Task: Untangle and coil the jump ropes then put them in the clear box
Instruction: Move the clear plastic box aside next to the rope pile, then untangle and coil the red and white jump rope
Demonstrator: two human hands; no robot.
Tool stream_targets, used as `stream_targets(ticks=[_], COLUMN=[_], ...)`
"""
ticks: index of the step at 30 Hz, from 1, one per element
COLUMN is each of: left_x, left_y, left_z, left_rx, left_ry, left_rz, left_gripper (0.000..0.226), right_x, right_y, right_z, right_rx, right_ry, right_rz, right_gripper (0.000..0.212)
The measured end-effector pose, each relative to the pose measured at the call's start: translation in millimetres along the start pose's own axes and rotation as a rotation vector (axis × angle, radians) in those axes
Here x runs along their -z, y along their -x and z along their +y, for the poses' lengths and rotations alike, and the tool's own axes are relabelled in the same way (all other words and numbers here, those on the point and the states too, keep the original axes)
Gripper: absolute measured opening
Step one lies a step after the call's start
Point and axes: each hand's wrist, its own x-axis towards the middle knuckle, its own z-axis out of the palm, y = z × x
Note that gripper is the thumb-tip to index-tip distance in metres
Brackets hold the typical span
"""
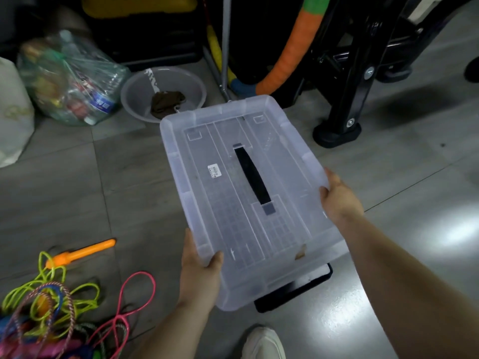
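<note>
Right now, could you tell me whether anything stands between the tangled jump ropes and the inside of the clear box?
Yes: the lid, gripped at its edges by the left hand and right hand, sits over the box, of which only a black-edged part shows beneath. The jump ropes lie tangled on the floor, left.

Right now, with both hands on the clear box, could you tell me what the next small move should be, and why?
Probably set the clear box down on the floor beside the tangled jump ropes. The left hand and right hand both grip its rim, so neither is free to untangle anything.
</note>
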Motion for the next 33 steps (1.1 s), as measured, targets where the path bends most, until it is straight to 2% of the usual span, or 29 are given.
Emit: stream_targets(ticks=[11,16,20,23,26,28,33], left_x=[-28,-1,54,111,174,218,312], left_y=[-13,-6,16,44,86,121,201], left_z=[14,19,16,9,5,-3,-56], left_rx=[0.018,0.01,-0.049,-0.077,-0.096,-0.066,0.047], left_ry=[0.031,-0.137,-0.12,-0.105,-0.137,-0.105,-0.009], left_rz=[-0.056,-0.027,0.017,0.116,0.232,0.317,0.518], left_gripper=[0.076,0.054,0.028,0.017,0.017,0.027,0.031], right_x=[9,19,31,39,40,34,-10], right_y=[-13,15,52,90,133,167,263], right_z=[27,12,-23,-67,-122,-164,-260], right_rx=[0.004,0.104,0.223,0.269,0.391,0.512,0.789], right_ry=[-0.001,-0.023,-0.092,-0.235,-0.279,-0.273,-0.099], right_rz=[0.12,0.169,0.161,0.062,-0.023,-0.076,-0.271], right_gripper=[0.05,0.043,0.037,0.032,0.027,0.023,0.024])
